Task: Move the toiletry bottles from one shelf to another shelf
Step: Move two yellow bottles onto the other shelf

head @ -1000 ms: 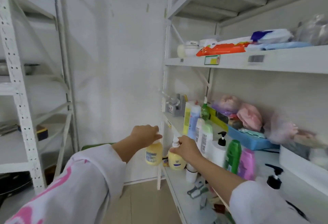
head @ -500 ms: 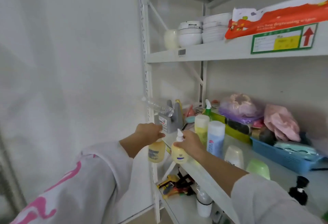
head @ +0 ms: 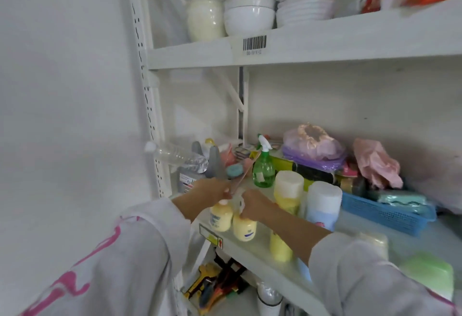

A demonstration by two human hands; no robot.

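At the middle shelf's (head: 252, 253) front edge, my left hand (head: 212, 191) and right hand (head: 255, 204) each grip a yellow lotion bottle's (head: 221, 217) top; I'd set both upright before releasing.

Soft, even white light fills the scene, bright but hazy, with only faint shadows under the upper shelf (head: 325, 48). Motion blur smears the sleeves (head: 140, 253) and the hands. Wide-angle distortion bends the shelf upright (head: 147, 105).
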